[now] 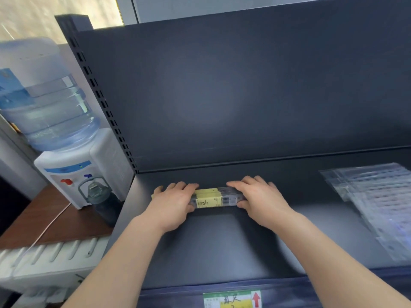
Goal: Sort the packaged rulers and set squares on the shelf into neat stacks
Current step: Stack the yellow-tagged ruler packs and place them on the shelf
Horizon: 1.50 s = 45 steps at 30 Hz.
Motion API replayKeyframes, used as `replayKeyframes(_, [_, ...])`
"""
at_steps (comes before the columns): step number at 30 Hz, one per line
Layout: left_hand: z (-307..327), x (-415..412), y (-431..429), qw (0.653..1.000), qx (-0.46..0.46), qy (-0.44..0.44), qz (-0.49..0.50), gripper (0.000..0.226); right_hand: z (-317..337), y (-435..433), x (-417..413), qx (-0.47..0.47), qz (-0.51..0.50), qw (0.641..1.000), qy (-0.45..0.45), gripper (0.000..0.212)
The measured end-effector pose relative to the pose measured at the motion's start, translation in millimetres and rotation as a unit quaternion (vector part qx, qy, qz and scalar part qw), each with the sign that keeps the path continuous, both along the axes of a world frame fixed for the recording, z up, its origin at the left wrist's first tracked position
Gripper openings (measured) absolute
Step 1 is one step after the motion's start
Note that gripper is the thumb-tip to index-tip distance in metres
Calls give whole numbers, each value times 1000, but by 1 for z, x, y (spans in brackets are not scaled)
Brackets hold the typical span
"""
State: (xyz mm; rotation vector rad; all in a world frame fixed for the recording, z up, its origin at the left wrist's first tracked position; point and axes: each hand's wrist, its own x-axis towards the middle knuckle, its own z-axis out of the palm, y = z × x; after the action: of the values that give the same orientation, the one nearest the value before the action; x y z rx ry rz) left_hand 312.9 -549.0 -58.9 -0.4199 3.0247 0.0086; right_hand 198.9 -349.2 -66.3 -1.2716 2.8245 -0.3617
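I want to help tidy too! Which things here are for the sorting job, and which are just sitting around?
For the job:
stack of packaged rulers, gripped at its ends by the left hand and right hand
pile of clear packets, likely set squares
shelf

Just lying about:
water dispenser
dark flask under its taps
white radiator

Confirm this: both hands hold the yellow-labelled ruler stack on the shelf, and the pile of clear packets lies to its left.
One error: in the head view the pile of clear packets lies to the right of the ruler stack, not the left. The left hand and right hand do both hold it on the shelf.
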Motion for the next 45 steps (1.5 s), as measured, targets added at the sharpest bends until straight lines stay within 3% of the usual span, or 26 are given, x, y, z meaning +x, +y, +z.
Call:
replayKeyframes(5, [-10,0,6,997,-56,51,7,68,-6,-15,4,35,-18,999,22,74])
replayKeyframes(9, [-16,-7,7,996,-38,84,12,69,-8,-21,1,43,-17,999,8,73])
replayKeyframes(12, [-12,-13,3,998,34,57,23,70,-3,-26,-7,35,-7,998,-56,65])
replayKeyframes(15, [-12,-15,0,999,43,1,33,80,-7,-29,-10,45,-8,995,-94,59])
replayKeyframes(22, [-17,-5,5,997,59,-10,57,88,-13,-27,6,66,-26,997,-41,58])
replayKeyframes(27, [-19,2,10,995,71,-19,63,91,-9,-25,13,73,-34,994,-73,62])
replayKeyframes(38, [-21,30,18,996,43,-39,63,88,-17,-8,39,58,-41,995,-64,61])
replayKeyframes(45, [-18,49,35,995,48,-40,75,66,-20,6,55,67,-23,995,-69,61])
